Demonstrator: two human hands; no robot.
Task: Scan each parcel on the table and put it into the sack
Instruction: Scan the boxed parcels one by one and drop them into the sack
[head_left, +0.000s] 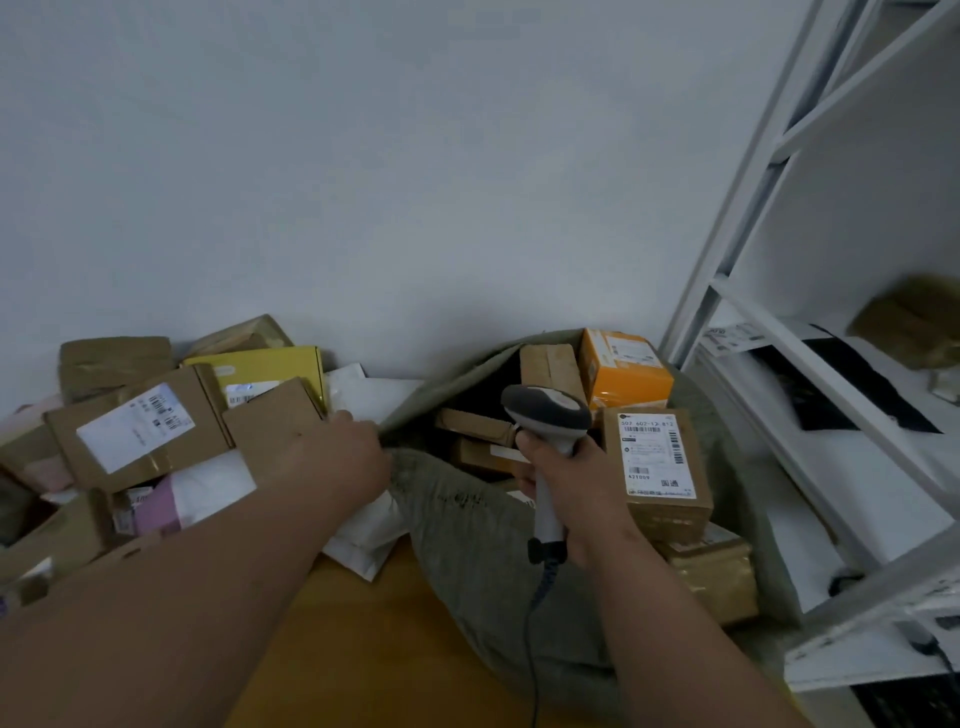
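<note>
Right hand (563, 475) grips the scanner (548, 415) over the open sack (467, 530); left hand (337, 457), fingers hidden, grip indeterminable, reaches the parcels (140, 431) piled left of the sack.

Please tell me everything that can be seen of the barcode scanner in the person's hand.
The barcode scanner is a handheld gun type that looks like plastic: a dark grey head over a pale grey handle. It stands nearly upright above the open sack. The right hand grips its handle. A dark cable leaves the base and hangs down toward the table.
</note>
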